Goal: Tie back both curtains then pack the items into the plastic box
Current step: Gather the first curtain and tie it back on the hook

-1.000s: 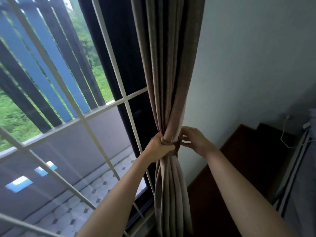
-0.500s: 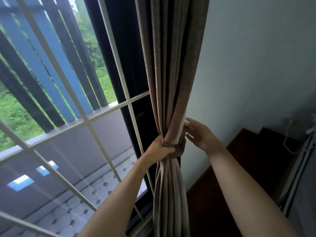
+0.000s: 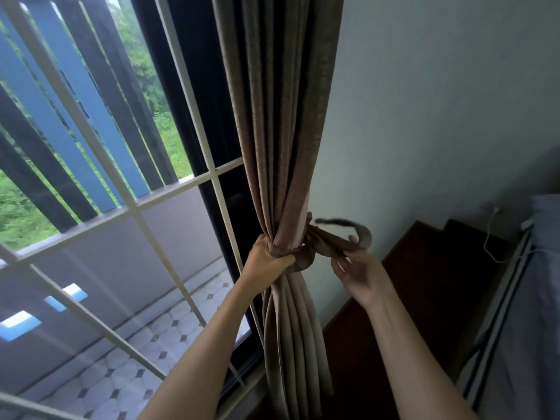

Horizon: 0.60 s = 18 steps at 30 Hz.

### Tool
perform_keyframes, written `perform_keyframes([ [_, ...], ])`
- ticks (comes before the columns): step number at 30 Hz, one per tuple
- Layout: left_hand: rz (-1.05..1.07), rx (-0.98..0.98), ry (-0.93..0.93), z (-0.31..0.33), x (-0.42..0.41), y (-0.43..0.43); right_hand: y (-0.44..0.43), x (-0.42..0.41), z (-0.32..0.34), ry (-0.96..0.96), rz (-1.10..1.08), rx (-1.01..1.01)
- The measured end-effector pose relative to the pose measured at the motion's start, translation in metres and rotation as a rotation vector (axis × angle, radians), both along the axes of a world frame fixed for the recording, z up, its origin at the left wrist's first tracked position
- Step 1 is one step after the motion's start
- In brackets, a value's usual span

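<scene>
A brown-grey curtain (image 3: 278, 131) hangs gathered between the window and the wall. A brown fabric tieback (image 3: 306, 256) is wrapped round its waist. My left hand (image 3: 268, 257) grips the bunched curtain and the band from the left side. The band's loose end (image 3: 339, 242) sticks out to the right and curls back in a blurred loop. My right hand (image 3: 359, 269) holds that loose end, palm up, just right of the curtain. No plastic box is in view.
The window (image 3: 106, 207) with white bars fills the left. A pale wall (image 3: 439, 101) stands to the right. Dark wooden furniture (image 3: 424, 283) sits in the corner below, with a white cable (image 3: 489, 234) and grey bedding (image 3: 542, 298) at the far right.
My right hand has come out from behind the curtain and drawn the tieback's loose end out to the right. My left hand has kept its grip on the gathered curtain.
</scene>
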<state>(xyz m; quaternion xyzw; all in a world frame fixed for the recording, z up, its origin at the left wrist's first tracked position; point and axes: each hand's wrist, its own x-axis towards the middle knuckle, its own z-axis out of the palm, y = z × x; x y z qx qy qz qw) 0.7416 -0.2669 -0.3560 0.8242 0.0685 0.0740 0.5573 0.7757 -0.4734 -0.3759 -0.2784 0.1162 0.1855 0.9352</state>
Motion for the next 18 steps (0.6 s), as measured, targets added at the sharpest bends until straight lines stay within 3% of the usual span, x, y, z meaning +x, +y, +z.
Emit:
perform_keyframes([
  [4, -0.050, 0.032, 0.071, 0.002, 0.001, 0.004, -0.002, -0.016, -0.001, -0.080, 0.091, 0.069],
  [7, -0.033, 0.045, 0.104, 0.005, -0.001, 0.002, 0.008, -0.041, -0.001, -0.201, 0.135, -0.088],
  [9, -0.043, 0.070, 0.128, 0.009, -0.006, 0.001, 0.019, -0.054, 0.002, -0.347, 0.166, -0.364],
  [11, -0.052, 0.118, 0.138, 0.009, -0.015, -0.001, 0.031, -0.057, 0.005, -0.508, 0.395, -0.746],
  [13, 0.039, 0.158, 0.042, 0.008, -0.032, -0.005, 0.039, -0.060, 0.006, -0.633, 0.591, -0.945],
  [16, 0.258, 0.284, -0.278, 0.005, -0.062, -0.013, 0.038, -0.071, -0.015, -0.745, 0.265, -0.945],
  [18, 0.276, 0.400, -0.363, 0.007, -0.074, -0.017, 0.039, -0.081, -0.025, -0.754, 0.113, -0.886],
])
